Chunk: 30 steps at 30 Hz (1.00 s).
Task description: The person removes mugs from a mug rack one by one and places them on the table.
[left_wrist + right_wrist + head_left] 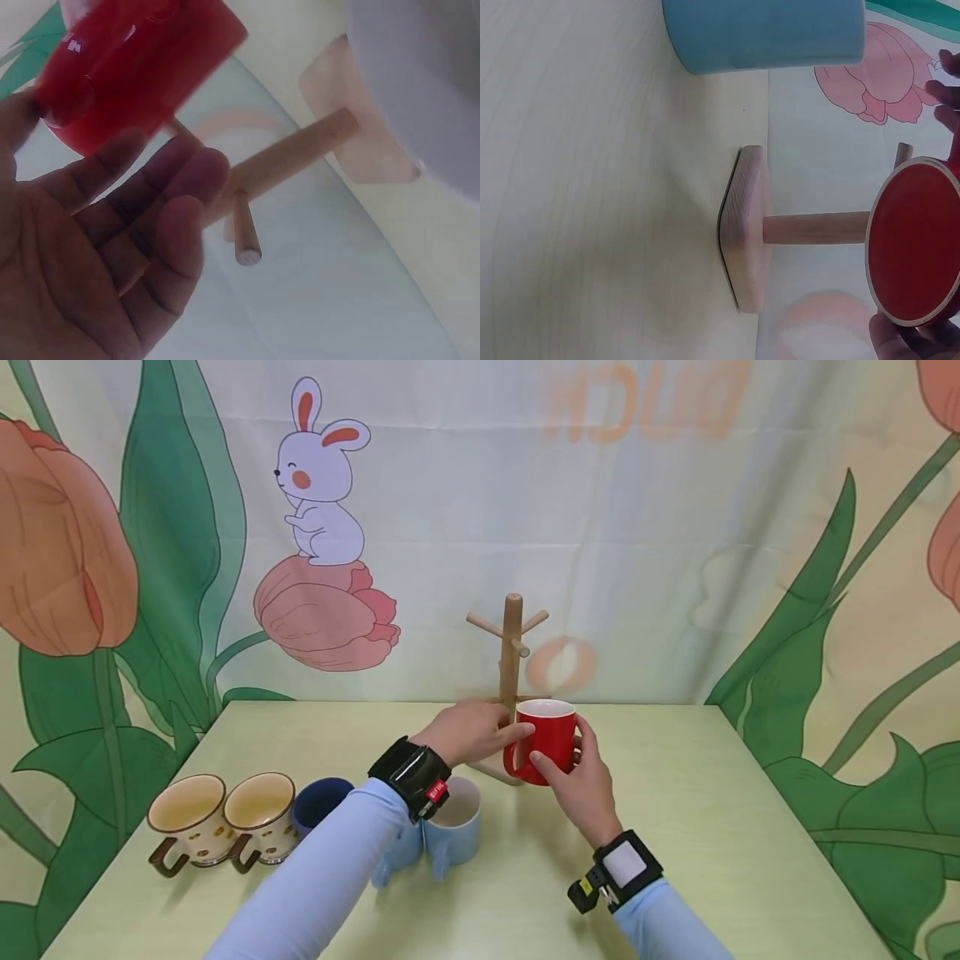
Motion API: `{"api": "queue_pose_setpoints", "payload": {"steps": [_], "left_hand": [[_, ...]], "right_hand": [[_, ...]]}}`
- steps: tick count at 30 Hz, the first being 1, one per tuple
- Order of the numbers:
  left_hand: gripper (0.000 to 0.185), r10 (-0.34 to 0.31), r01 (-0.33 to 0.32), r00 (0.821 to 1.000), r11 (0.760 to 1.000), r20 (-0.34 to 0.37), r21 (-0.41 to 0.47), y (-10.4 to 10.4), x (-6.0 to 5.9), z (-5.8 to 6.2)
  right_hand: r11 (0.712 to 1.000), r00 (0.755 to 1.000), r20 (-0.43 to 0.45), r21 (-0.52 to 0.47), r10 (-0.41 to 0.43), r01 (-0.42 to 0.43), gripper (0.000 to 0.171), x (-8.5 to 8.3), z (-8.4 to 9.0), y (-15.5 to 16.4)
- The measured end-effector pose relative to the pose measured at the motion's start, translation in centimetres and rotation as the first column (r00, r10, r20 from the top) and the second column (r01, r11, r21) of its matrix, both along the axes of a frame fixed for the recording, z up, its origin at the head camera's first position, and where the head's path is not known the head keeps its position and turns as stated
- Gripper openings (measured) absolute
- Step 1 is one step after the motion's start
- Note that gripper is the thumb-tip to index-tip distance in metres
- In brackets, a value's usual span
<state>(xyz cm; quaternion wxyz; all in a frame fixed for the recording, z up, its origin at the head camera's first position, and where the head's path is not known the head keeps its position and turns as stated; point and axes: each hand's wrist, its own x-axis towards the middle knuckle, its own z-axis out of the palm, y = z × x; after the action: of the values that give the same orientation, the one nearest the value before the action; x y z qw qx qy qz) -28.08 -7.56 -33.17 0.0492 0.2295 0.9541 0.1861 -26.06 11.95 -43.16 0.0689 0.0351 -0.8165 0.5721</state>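
A red mug with a white inside is held up in front of a wooden mug tree. My right hand grips it from the right, thumb across the front. At its left side, where the handle is, my left hand pinches it between thumb and index finger. The left wrist view shows the other fingers of that hand loosely bent beside the tree's pegs. In the right wrist view, the mug's round underside faces the camera and overlaps the tree's post.
Two light blue mugs stand below the left forearm, one partly hidden by it. Further left are a dark blue mug and two cream patterned mugs with brown handles. A printed curtain hangs behind the table.
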Motion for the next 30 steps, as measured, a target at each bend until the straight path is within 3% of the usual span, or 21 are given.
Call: {"api": "queue_pose_setpoints", "payload": {"steps": [8, 17, 23, 27, 30], "left_hand": [[0.032, -0.045, 0.045, 0.999, 0.999, 0.019, -0.005, 0.7, 0.8, -0.1], [0.024, -0.049, 0.035, 0.993, 0.991, 0.104, 0.129, 0.9, 1.6, -0.6], [0.021, 0.003, -0.036, 0.990, 0.973, 0.142, 0.229, 1.2, 2.4, -0.8], [0.020, 0.058, -0.113, 0.982, 0.944, 0.182, 0.309, 1.5, 3.1, -0.9], [0.022, 0.097, -0.150, 0.981, 0.926, 0.165, 0.348, 1.8, 3.7, -0.9]], "right_hand": [[0.998, 0.999, -0.049, 0.059, 0.003, 0.000, 0.087, 0.2, -0.3, 0.0], [0.992, 0.991, -0.120, 0.123, 0.052, -0.037, 0.094, 0.6, 0.3, 0.3], [0.988, 0.994, -0.100, 0.152, 0.045, -0.030, 0.095, 1.0, 0.3, 0.1], [0.989, 0.995, -0.094, 0.149, 0.036, -0.022, 0.094, 1.2, 0.5, 0.0], [0.992, 0.994, -0.097, 0.123, 0.046, -0.033, 0.093, 1.2, 0.7, 0.0]]}}
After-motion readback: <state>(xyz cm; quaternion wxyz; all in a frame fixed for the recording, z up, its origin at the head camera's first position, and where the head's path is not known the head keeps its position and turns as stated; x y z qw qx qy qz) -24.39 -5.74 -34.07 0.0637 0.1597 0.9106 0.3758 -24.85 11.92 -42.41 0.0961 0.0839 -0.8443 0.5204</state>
